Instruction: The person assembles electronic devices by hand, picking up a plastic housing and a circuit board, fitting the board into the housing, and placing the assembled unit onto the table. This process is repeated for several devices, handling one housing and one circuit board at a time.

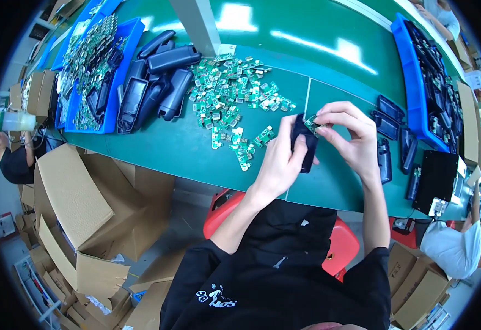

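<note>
1. While my left hand (280, 159) wraps around a small black plastic housing (305, 144), fingers closed on its back and thumb along its side, I hold it upright just above the green bench (196, 148).
2. My right hand (349, 135) pinches a small green circuit board (311, 124) between thumb and fingertips, right at the top end of the black housing; the board touches it there.
3. Both hands meet over the near edge of the bench, in front of my chest.
4. To my left lies a loose heap of small green circuit boards (229, 93), spread across the bench, with a few strays near my left hand.
5. Further left sits a cluster of larger dark handset shells (160, 80), next to a blue plastic tray (94, 71) filled with more boards.
6. On my right, finished black housings (386, 124) lie on the bench beside a second blue tray (416, 88).
7. Cardboard boxes (86, 203) stand on the floor below, left of my red stool (339, 242).
</note>
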Motion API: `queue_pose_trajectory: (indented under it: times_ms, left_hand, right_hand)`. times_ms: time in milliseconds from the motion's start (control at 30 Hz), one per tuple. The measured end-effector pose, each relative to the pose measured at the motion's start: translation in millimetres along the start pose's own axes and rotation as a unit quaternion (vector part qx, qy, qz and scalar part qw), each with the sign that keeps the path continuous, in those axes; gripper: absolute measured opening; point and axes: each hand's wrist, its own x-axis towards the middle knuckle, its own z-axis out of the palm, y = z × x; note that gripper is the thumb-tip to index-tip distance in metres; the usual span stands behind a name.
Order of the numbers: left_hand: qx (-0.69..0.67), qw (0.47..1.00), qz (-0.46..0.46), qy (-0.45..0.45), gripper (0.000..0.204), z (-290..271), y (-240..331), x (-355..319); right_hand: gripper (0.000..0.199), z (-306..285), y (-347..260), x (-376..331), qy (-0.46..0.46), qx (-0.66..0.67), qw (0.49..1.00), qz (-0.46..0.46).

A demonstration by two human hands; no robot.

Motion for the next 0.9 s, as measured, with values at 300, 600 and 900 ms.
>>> queue_pose_trajectory:
  times_ms: [300,600,900]
  left_hand:
    - [0.056,0.996,0.071,-0.003,0.039,4,-2,-5]
    - [0.068,0.993,0.093,0.012,0.036,10,-3,-9]
    - [0.095,0.991,0.092,0.012,0.034,9,-6,-10]
  right_hand:
    - [0.021,9,7,-5,0.022,-0.112,0.986,-0.118]
    - [0.019,14,8,-14,0.063,-0.121,0.976,-0.167]
    - [0.017,15,5,-17,0.079,-0.124,0.975,-0.163]
